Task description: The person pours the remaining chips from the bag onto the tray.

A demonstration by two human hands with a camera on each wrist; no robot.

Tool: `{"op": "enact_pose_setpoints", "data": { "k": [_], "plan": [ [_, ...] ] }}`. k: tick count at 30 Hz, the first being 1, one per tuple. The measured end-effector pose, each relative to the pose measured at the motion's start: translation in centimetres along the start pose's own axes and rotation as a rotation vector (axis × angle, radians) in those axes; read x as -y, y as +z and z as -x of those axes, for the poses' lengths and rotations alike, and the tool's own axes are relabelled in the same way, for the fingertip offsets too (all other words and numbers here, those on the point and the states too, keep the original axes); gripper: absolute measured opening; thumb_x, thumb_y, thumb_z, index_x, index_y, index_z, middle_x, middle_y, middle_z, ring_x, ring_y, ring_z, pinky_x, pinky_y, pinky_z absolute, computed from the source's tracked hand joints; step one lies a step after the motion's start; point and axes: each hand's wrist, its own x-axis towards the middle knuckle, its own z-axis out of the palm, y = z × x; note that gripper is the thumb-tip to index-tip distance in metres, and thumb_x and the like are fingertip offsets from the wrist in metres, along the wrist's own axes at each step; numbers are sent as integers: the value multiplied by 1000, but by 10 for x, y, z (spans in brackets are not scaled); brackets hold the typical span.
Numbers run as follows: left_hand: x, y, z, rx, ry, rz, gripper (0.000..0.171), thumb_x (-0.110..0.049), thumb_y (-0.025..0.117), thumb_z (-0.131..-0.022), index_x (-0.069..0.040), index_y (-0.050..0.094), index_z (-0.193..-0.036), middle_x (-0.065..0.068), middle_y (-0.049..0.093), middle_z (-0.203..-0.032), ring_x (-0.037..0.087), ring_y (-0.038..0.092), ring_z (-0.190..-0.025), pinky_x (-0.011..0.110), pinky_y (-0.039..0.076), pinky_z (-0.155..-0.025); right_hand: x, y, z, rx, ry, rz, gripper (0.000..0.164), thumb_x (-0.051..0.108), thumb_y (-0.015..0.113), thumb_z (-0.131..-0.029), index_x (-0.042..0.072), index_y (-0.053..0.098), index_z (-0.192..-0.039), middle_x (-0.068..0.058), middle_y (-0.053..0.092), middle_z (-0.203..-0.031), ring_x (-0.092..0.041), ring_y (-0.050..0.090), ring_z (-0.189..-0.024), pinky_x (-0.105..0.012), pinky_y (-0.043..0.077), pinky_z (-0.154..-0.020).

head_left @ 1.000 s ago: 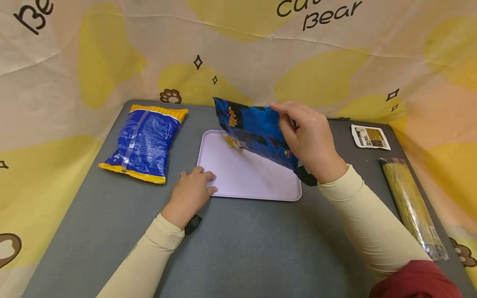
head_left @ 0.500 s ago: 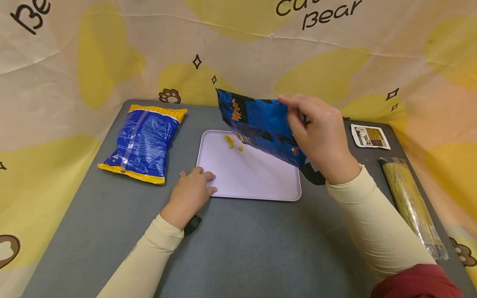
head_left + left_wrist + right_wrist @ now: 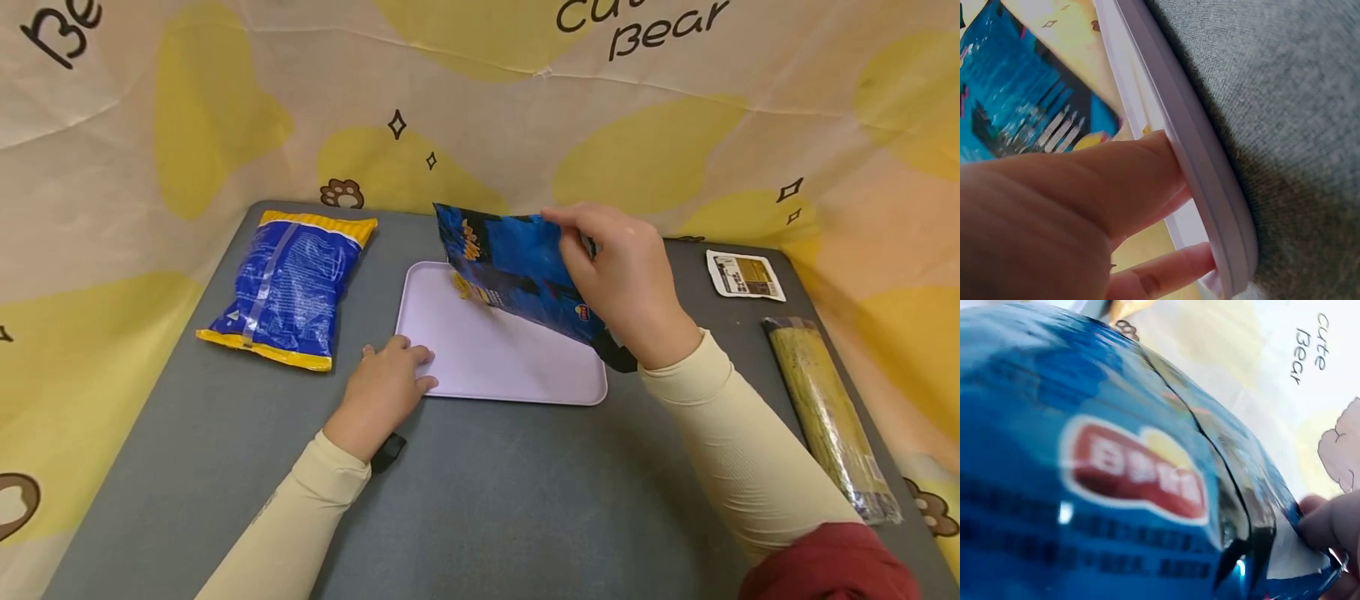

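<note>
A blue snack bag (image 3: 517,262) hangs tilted above the lilac tray (image 3: 495,362), its far left end over the tray's back left corner. My right hand (image 3: 626,279) pinches its edge between thumb and fingers; the right wrist view shows the bag (image 3: 1029,506) close up with a red and white logo. Small yellow snack pieces (image 3: 460,286) lie on the tray at the back left, partly hidden by the bag. With fingers extended, my left hand (image 3: 382,387) rests at the tray's front left corner. In the left wrist view, thumb and finger touch the inside of the tray rim (image 3: 1194,144).
To the left on the grey table (image 3: 480,500) lies a full blue and yellow packet (image 3: 292,287). At the right are a small white and gold sachet (image 3: 746,277) and a long clear pack of yellowish sticks (image 3: 828,408). A patterned cloth (image 3: 487,108) rises behind the table.
The right hand first raised the bag a little up and right, uncovering the yellow pieces, then brought it back down and left, partly covering them. The left hand and tray stayed put.
</note>
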Motion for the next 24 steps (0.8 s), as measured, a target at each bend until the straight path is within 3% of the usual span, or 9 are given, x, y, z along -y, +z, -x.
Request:
{"op": "enact_pose_setpoints", "data": {
  "k": [8,12,24],
  "plan": [
    [1,2,0,-6,-1,0,36,-25,80,-97,-6,75,-127,27,65,-131,51,67,-115,74,33,-113,-1,3,2,-6,5,-16,30,3,60,-104,10,80,-125,-5,78,-121,-23,72,-113,-42,59,-89],
    [0,1,0,6,-7,4,36,-25,79,-98,-6,75,-129,28,64,-133,52,65,-119,74,32,-114,-2,2,2,-13,19,-13,29,4,60,-104,10,80,-125,-5,78,-121,-22,72,-104,-40,58,-83],
    [0,0,0,13,-19,5,36,-25,79,-98,-7,75,-129,28,63,-135,57,62,-120,75,33,-113,-4,0,3,-9,31,-4,28,5,61,-104,11,80,-124,-4,78,-120,-22,72,-106,-41,59,-85]
  ]
}}
